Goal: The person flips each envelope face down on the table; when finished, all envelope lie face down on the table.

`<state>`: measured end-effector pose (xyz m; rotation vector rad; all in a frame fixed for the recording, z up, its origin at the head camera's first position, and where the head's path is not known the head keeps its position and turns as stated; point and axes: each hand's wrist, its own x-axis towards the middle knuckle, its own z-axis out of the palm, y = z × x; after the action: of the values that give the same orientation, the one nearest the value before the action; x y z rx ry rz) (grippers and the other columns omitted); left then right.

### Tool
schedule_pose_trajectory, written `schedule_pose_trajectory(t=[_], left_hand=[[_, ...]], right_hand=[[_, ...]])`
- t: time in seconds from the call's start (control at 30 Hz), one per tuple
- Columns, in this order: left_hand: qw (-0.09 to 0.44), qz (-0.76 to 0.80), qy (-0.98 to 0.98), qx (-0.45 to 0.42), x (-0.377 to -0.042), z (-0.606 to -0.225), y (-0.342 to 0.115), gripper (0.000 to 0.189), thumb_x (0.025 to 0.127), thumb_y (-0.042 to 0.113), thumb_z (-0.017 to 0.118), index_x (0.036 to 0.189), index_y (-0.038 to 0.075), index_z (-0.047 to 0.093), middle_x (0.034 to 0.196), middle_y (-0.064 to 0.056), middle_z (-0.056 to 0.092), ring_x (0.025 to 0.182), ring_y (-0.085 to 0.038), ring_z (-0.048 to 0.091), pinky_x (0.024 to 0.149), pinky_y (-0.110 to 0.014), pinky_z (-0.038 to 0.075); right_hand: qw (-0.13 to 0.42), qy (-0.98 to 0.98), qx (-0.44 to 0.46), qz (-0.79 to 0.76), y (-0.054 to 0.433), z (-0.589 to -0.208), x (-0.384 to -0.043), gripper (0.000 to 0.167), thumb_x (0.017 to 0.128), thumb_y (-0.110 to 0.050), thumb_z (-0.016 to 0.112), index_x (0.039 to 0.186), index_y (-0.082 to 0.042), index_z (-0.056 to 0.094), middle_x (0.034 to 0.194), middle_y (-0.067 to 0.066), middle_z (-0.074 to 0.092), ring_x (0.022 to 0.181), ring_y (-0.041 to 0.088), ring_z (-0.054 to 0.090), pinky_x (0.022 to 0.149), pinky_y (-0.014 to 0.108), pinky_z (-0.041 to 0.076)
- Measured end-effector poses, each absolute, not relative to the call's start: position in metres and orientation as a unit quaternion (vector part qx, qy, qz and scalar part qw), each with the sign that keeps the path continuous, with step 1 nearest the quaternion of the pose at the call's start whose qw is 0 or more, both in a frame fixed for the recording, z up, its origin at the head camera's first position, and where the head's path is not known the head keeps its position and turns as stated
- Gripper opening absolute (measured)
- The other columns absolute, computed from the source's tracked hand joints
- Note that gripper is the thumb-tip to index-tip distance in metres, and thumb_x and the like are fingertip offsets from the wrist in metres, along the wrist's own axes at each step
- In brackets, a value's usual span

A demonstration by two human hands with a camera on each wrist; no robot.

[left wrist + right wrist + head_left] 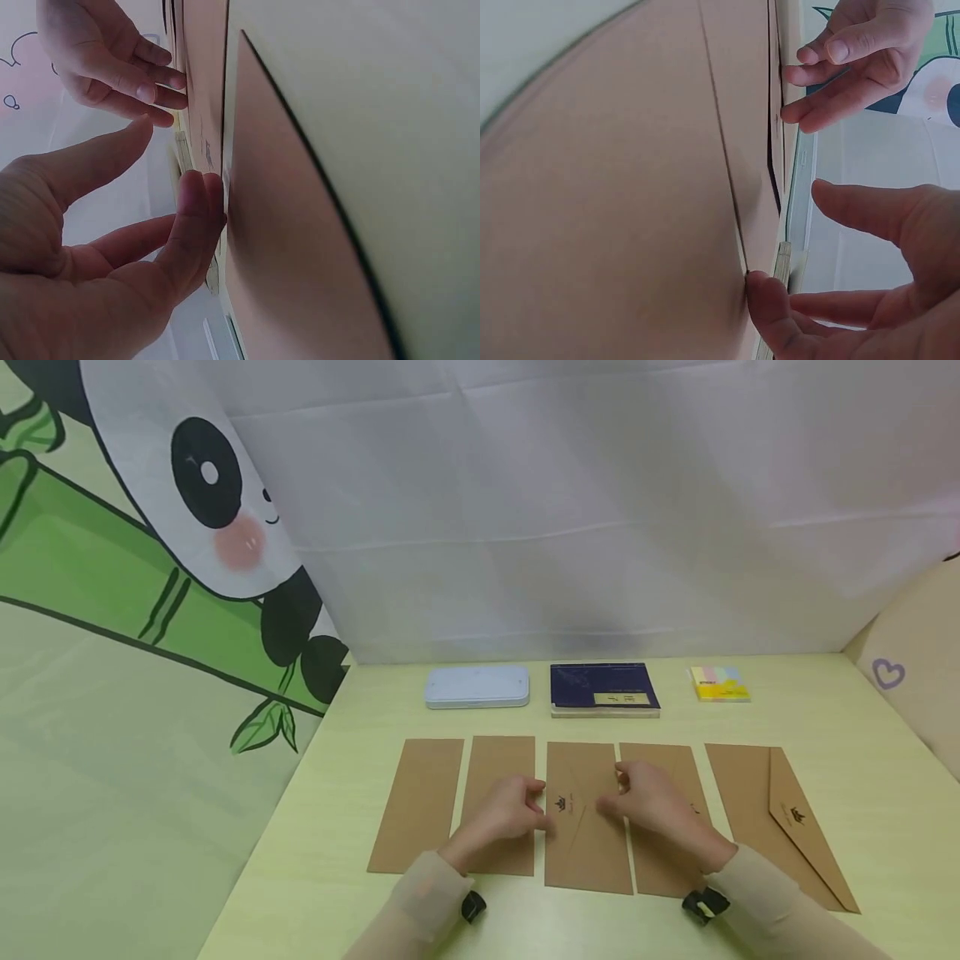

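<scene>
A brown kraft envelope [585, 852] with a small black crown print lies flat in the middle of a row of envelopes. At its left edge is my left hand [504, 814], over the second envelope [501, 760]; in the left wrist view the thumb stands well apart from the bent fingers [193, 210]. My right hand [663, 802] is at its right edge, over the fourth envelope [660, 756], which it partly hides. The right wrist view shows a fingertip [763, 296] right at an envelope's edge, the thumb raised away. Neither hand has anything between thumb and fingers.
The row ends in plain brown envelope [420, 802] at left and a flap-side envelope [750, 802] at right. Behind stand a pale blue case [477, 687], a dark blue book [603, 685] and sticky notes [718, 683]. A white cloth [562, 527] hangs at the table's back.
</scene>
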<state>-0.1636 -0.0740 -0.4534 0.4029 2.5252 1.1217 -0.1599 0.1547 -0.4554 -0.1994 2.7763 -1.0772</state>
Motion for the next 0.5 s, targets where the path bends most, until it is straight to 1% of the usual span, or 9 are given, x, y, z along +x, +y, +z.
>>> schedule_pose_trajectory(t=[0.07,0.13,0.3,0.5], left_hand=[[0.173,0.389,0.893,0.143,-0.1644,-0.4532,-0.0729,0.062,0.07,0.006,0.084,0.124,-0.009,0.057,0.067,0.002,0.063,0.059,-0.008,0.053,0.055,-0.023,0.043],[0.172,0.383,0.896,0.146,-0.1651,-0.4532,-0.0723,0.062,0.07,0.008,0.084,0.124,-0.008,0.058,0.068,0.003,0.063,0.06,-0.008,0.054,0.057,-0.023,0.043],[0.18,0.395,0.889,0.145,-0.1656,-0.453,-0.0719,0.059,0.072,0.007,0.083,0.123,-0.007,0.059,0.071,0.003,0.066,0.062,-0.007,0.056,0.058,-0.023,0.045],[0.183,0.401,0.886,0.145,-0.1654,-0.4531,-0.0722,0.056,0.071,0.006,0.083,0.121,-0.007,0.061,0.073,0.002,0.066,0.064,-0.007,0.058,0.06,-0.023,0.046]], right_hand=[[0.088,0.926,-0.061,-0.361,0.1541,-0.4534,-0.1605,0.065,0.079,-0.022,0.077,0.123,0.018,0.05,0.108,0.029,0.06,0.094,0.034,0.06,0.077,0.046,0.051],[0.097,0.925,-0.054,-0.363,0.1535,-0.4514,-0.1609,0.067,0.08,-0.023,0.077,0.124,0.019,0.048,0.113,0.032,0.058,0.098,0.036,0.06,0.079,0.047,0.05],[0.116,0.922,-0.036,-0.367,0.1521,-0.4476,-0.1632,0.069,0.082,-0.028,0.075,0.124,0.018,0.048,0.115,0.032,0.057,0.099,0.036,0.059,0.079,0.046,0.05],[0.115,0.918,-0.034,-0.378,0.1519,-0.4461,-0.1649,0.066,0.082,-0.028,0.075,0.123,0.018,0.05,0.115,0.031,0.057,0.101,0.038,0.058,0.08,0.046,0.05]])
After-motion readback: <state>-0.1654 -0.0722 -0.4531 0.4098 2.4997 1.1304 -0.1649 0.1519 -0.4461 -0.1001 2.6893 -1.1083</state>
